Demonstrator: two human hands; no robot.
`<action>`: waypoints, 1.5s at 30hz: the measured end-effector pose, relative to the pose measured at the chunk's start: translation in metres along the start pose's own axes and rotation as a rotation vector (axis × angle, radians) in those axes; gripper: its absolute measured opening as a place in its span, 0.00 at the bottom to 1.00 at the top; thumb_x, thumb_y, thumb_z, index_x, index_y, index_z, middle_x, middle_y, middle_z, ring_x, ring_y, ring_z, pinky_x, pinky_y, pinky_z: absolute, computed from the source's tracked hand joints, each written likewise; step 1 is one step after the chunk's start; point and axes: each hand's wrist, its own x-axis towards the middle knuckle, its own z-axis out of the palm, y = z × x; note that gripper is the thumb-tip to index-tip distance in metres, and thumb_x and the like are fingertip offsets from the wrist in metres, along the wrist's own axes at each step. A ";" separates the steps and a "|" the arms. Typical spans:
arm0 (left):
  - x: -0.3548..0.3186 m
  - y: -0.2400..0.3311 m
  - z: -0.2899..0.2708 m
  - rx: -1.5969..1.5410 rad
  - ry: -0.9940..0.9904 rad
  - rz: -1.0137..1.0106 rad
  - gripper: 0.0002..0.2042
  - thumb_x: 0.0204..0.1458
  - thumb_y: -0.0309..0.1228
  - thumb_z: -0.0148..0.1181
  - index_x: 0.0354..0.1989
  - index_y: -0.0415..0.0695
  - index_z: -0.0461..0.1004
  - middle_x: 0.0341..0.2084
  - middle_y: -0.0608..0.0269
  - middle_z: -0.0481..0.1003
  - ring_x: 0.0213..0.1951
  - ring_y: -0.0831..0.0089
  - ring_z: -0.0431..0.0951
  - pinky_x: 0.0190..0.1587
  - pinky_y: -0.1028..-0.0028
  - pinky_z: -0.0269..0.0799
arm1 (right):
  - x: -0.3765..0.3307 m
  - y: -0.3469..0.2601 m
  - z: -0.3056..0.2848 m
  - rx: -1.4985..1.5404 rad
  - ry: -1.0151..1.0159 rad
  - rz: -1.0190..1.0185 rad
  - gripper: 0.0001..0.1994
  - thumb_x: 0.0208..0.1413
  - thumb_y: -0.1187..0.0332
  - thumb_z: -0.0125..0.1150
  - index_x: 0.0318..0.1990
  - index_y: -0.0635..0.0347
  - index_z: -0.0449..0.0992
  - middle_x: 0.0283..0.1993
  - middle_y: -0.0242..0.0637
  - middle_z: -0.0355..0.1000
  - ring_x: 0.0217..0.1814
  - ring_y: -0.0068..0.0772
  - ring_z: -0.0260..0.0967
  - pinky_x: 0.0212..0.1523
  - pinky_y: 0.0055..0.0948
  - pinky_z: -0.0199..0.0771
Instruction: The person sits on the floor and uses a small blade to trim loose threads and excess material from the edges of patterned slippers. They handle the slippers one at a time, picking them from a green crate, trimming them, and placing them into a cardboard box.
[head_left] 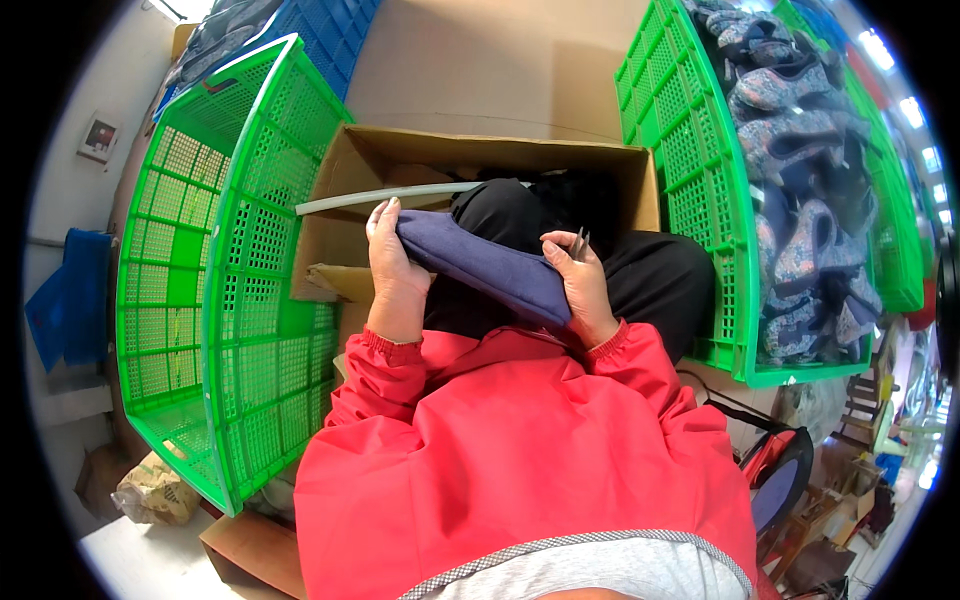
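Note:
Across my lap lies a long navy fabric piece (485,262) with a smooth, soft surface, shaped like a shoe upper and held at both ends. My left hand (396,262) grips its left end, thumb and fingers up along the edge. My right hand (583,283) pinches the right end. Out of that same hand stick the two pointed metal tips of small thread snips (581,242); their grip is hidden in the palm. Below the piece are my knees in black trousers (655,285).
An open cardboard box (490,150) stands beyond my knees, with a pale curved strip (390,197) across it. At left is a green plastic crate (222,300). Another green crate (690,150) at right holds several patterned fabric shoe uppers (800,150). A blue crate (325,40) stands behind.

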 end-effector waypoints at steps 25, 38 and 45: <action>0.019 -0.024 0.010 0.125 0.091 0.175 0.22 0.59 0.45 0.65 0.50 0.43 0.66 0.39 0.62 0.71 0.41 0.72 0.71 0.44 0.70 0.73 | -0.001 -0.054 0.007 -0.923 -0.458 -0.381 0.07 0.57 0.68 0.68 0.37 0.62 0.78 0.36 0.33 0.71 0.36 0.24 0.66 0.39 0.23 0.67; 0.042 -0.038 -0.021 0.676 0.092 0.687 0.24 0.60 0.51 0.62 0.36 0.36 0.74 0.30 0.62 0.73 0.34 0.74 0.69 0.42 0.72 0.69 | -0.009 -0.029 -0.029 -0.256 -0.074 -0.180 0.09 0.70 0.67 0.53 0.45 0.62 0.76 0.46 0.32 0.75 0.42 0.18 0.70 0.47 0.19 0.70; 0.052 -0.044 -0.025 0.532 -0.001 0.402 0.20 0.61 0.47 0.62 0.32 0.38 0.73 0.24 0.71 0.69 0.28 0.81 0.65 0.32 0.75 0.66 | 0.001 0.016 -0.031 -0.507 -0.005 -0.282 0.14 0.66 0.58 0.61 0.38 0.60 0.74 0.31 0.24 0.67 0.35 0.14 0.59 0.38 0.19 0.64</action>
